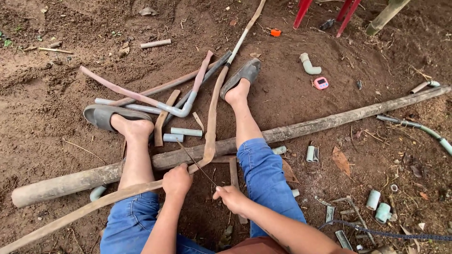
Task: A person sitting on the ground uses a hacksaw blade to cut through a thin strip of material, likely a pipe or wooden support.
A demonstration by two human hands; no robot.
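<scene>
A person sits on bare brown soil (56,94), legs spread, feet in grey sandals (101,115). The left hand (177,179) has its grip closed around a long, flat, dirt-stained strip (210,123) that bends sharply at the hand: one part runs to the near left corner, the other rises between the feet and away to the far middle. The right hand (231,197) has its grip pinched shut on a thin dark blade (195,161), which slants up and to the left, crossing just beside the strip near the left hand.

Under the person's calves lies a long weathered pole (329,121), running from the near left to the far right. Just beyond it, between the feet, sit short pale pipe offcuts (186,132), and farther on a grey pipe with an elbow joint (181,112) crosses several muddy lengths. A loose pipe elbow (309,65) and a small pink device (321,83) rest on the soil to the far right. More pipe stubs (379,207) lie at the near right, beside a dark braided cord (391,234).
</scene>
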